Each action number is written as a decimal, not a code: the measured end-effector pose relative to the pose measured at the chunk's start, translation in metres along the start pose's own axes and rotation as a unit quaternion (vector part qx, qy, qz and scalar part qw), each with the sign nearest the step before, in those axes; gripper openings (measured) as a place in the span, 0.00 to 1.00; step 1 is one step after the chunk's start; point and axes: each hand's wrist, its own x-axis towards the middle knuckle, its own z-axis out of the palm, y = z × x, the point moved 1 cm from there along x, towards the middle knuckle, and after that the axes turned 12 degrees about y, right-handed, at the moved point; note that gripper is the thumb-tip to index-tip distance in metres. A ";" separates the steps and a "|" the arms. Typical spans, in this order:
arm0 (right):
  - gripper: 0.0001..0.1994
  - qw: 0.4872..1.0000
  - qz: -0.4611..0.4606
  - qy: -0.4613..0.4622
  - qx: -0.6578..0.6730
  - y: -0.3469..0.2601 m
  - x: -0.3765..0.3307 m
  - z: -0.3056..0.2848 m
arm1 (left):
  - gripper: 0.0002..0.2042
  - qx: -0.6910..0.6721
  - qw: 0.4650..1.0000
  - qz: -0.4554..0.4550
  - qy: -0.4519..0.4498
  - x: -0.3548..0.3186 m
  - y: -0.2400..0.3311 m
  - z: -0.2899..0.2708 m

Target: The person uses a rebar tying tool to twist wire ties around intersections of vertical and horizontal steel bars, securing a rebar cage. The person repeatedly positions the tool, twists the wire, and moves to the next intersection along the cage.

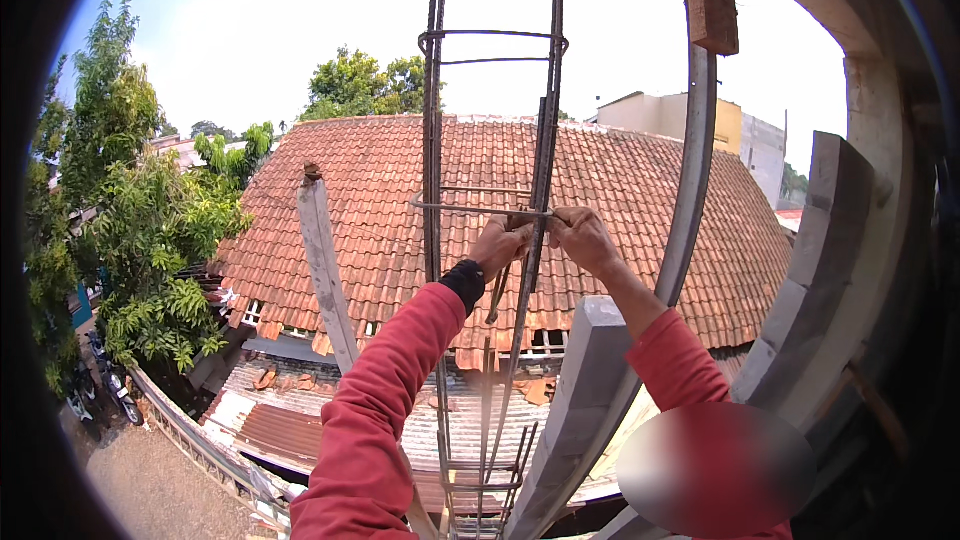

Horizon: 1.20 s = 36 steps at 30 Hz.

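So the whole thing hung off an upright rebar cage (490, 140) running up the middle of the frame, long ribbed bars with square stirrup loops (492, 45) strung across near the top center. One horizontal stirrup (470, 208) sat across the bars at mid-frame, gripped by both hands. More stirrups (480, 475) ringed the bars down at bottom center. A concrete post (580, 410) stood just right of the cage, lower center.

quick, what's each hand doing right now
Left hand: closed on a hooked tool at the stirrup.
Right hand: closed, gripping the rebar cage.
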 end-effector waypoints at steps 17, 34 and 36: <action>0.08 0.995 -0.009 0.053 -0.086 -0.025 -0.007 -0.021 | 0.08 -0.138 0.971 -0.113 0.159 -0.021 0.033 -0.002; 0.14 0.983 0.157 0.017 0.098 -0.026 -0.012 -0.027 | 0.09 -0.037 0.981 -0.047 0.183 -0.077 0.085 0.044; 0.16 0.923 0.259 -0.006 0.283 -0.032 -0.016 -0.032 | 0.11 -0.036 0.985 -0.069 0.155 -0.077 0.093 0.042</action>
